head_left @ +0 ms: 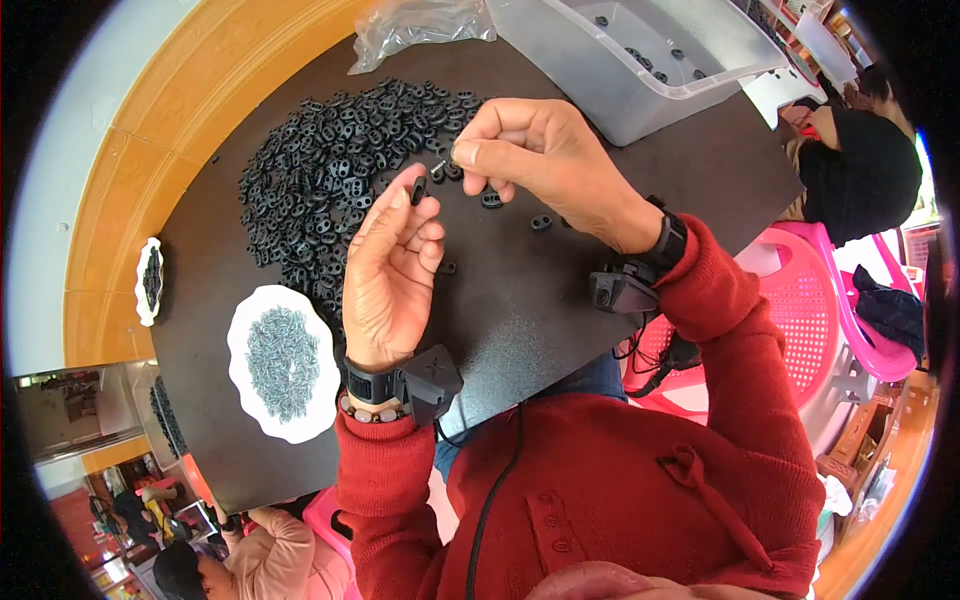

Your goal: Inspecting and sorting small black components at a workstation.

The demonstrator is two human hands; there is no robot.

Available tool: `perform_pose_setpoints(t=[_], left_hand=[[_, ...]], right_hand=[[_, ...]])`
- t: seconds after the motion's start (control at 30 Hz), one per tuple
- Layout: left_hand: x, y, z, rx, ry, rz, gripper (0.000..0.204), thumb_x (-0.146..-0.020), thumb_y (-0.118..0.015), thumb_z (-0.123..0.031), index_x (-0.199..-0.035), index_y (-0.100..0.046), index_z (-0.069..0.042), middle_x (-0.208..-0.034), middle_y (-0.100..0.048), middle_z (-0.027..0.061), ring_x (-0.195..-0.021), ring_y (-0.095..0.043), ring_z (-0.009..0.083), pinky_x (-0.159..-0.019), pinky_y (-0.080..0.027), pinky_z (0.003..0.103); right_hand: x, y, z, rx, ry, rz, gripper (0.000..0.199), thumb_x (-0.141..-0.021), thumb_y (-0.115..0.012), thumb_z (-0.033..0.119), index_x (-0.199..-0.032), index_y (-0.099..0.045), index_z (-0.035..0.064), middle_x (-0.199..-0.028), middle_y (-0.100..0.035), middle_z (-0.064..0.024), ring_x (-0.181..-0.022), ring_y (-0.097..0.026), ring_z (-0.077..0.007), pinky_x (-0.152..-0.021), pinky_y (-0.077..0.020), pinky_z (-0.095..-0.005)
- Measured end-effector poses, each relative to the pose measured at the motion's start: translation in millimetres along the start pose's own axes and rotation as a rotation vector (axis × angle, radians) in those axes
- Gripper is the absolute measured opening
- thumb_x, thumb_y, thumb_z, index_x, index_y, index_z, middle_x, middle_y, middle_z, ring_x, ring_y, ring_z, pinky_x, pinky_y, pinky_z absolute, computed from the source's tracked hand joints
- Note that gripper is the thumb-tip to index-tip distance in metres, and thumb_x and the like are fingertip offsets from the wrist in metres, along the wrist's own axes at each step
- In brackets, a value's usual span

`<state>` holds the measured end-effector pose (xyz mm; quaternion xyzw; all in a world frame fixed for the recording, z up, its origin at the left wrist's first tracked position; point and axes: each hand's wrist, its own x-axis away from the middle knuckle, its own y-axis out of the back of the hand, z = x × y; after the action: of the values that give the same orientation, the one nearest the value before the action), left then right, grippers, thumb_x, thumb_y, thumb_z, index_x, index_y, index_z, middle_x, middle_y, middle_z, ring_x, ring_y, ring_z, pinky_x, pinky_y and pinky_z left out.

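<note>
Over the dark table, my left hand [388, 265] is palm up, pinching a small black cord lock part [419, 190] between thumb and fingers. Just above and to its right, my right hand [545, 165] has thumb and forefinger pressed together on a tiny metal spring [438, 167]. The spring's free end points toward the black part, with a small gap between them. Behind my hands spreads a large pile of black two-hole cord lock pieces [310, 185]. Near my left wrist, a white scalloped plate [240, 370] holds a heap of small springs [283, 360].
A translucent plastic bin [640, 112] with a few black pieces stands at the far right, beside a clear plastic bag [425, 28]. A smaller white dish [142, 290] sits at the left edge. Pink chairs [795, 315] are right; another person [285, 555] is at lower left.
</note>
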<state>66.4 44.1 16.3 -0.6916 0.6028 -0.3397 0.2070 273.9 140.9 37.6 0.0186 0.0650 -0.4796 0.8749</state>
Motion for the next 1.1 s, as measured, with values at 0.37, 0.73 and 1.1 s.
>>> perform_pose_setpoints(t=[0.37, 0.73, 1.1], left_hand=[[-2, 9, 9, -0.27, -0.117, -0.051, 0.04, -0.112, -0.067, -0.042, -0.102, -0.077, -0.004, -0.084, -0.076, 0.0044, -0.07, -0.068, 0.0103, -0.063, -0.054, 0.024], [0, 0, 16, -0.541, -0.316, -0.071, 0.038, -0.111, -0.071, -0.036, -0.102, -0.078, 0.0, -0.085, -0.079, 0.0093, -0.069, -0.071, 0.0126, -0.062, -0.057, 0.026], [-2, -3, 21, -0.451, -0.231, -0.064, 0.028, -0.111, -0.071, -0.027, -0.111, -0.078, 0.001, -0.093, -0.081, 0.0116, -0.075, -0.076, 0.0155, -0.065, -0.06, 0.027]], right_hand=[[1, -2, 2, 0.024, -0.01, 0.031, 0.019, -0.104, -0.074, 0.023, -0.1, -0.075, 0.0045, -0.084, -0.076, -0.0033, -0.076, -0.066, -0.0061, -0.067, -0.0498, -0.0239], [3, -3, 5, -0.012, -0.066, 0.049, 0.021, -0.104, -0.069, 0.023, -0.097, -0.072, 0.0035, -0.088, -0.076, -0.0061, -0.078, -0.067, -0.0089, -0.072, -0.054, -0.0264], [2, -4, -2, -0.124, -0.086, 0.139, 0.023, -0.104, -0.069, 0.022, -0.101, -0.074, -0.0002, -0.09, -0.079, -0.0084, -0.08, -0.071, -0.0129, -0.076, -0.0573, -0.0286]])
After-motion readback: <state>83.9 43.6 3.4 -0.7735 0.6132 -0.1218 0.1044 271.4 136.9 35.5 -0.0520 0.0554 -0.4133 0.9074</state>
